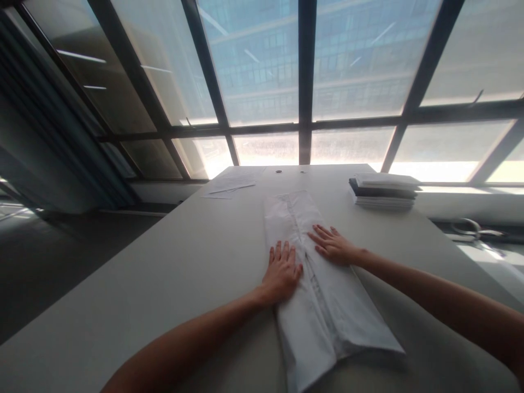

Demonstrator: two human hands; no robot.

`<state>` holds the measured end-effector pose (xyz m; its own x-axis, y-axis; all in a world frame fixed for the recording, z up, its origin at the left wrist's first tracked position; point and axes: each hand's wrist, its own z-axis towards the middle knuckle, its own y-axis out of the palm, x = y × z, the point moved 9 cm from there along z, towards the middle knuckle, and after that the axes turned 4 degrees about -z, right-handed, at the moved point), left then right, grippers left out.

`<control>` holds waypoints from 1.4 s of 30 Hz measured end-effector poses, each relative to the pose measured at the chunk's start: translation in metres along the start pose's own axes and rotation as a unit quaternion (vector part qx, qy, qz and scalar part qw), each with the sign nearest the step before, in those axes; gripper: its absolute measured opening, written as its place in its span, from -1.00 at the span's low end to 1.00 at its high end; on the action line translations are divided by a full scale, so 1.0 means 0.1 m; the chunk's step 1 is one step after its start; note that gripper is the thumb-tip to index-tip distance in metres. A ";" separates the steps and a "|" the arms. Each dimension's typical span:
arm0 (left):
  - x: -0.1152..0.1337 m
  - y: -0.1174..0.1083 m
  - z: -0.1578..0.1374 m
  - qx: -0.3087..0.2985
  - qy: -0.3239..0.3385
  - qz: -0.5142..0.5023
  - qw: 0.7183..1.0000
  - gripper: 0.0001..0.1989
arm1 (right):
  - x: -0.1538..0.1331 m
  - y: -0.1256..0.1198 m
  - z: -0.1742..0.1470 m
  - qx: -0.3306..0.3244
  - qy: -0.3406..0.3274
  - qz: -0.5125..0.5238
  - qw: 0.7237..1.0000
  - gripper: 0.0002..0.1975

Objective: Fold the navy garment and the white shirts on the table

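A long piece of folded white cloth [356, 316] lies lengthwise on the white table [172, 278], its two sides folded in to meet along a seam down the middle. My left hand [282, 273] rests flat on the left fold, fingers stretched out and pointing away from me. On the right fold lies my right hand [333, 245], palm down, a little farther up, with its fingers spread toward the middle seam. Neither hand grips anything. Toward me the cloth's near end spreads apart and looks slightly raised at its edge.
A stack of folded white and dark cloths [385, 191] stands at the back right of the table. Some thin white sheets [233, 185] lie at the back left. Large windows [262, 65] rise behind, and a dark curtain [53, 120] hangs at the left.
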<state>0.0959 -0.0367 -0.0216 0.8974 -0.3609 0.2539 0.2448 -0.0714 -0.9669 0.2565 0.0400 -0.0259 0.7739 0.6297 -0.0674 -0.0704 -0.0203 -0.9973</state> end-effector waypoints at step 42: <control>-1.78 -0.90 0.52 0.091 -0.181 0.060 0.977 -0.53 | 0.29 -0.36 -0.62 0.108 0.031 0.054 0.992 -0.58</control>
<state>-0.0664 0.0820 0.0215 0.9865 -0.0015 0.1638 0.1626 0.1302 -0.9781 0.3207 0.0109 0.0065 0.7910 0.5844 -0.1810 -0.2830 0.0872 -0.9551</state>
